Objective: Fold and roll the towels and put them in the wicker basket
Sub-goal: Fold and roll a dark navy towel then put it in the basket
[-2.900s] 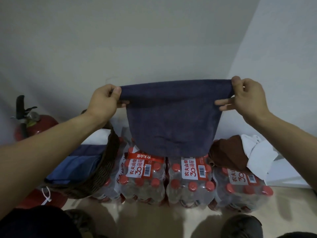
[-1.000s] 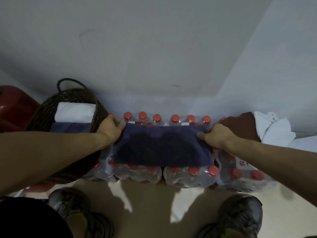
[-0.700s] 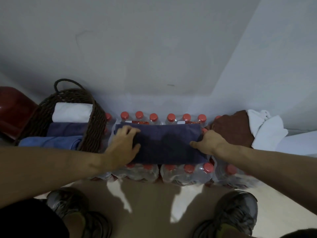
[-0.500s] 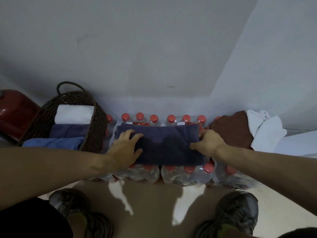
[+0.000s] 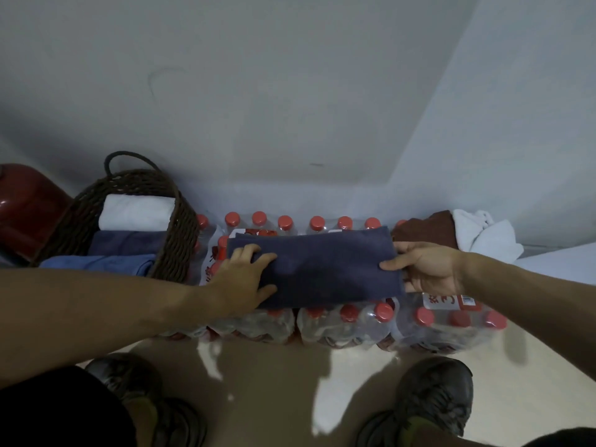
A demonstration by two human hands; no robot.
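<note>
A folded dark navy towel (image 5: 325, 269) lies flat across shrink-wrapped packs of red-capped water bottles (image 5: 348, 324). The left hand (image 5: 245, 279) presses on its left end with flat fingers, while the right hand (image 5: 429, 269) pinches its right end, thumb on top. Just left, the dark brown wicker basket (image 5: 177, 240) holds rolled white, navy and blue towels.

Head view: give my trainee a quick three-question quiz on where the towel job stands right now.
1. True or false: the navy towel lies folded on the bottle packs.
2. How many rolled towels sit in the wicker basket?
3. Which of the hands pinches the towel's end: A left hand, B right hand?

Key: 1 true. 2 three: white, navy, light blue. 3 B; the left hand rests flat on it.
</note>
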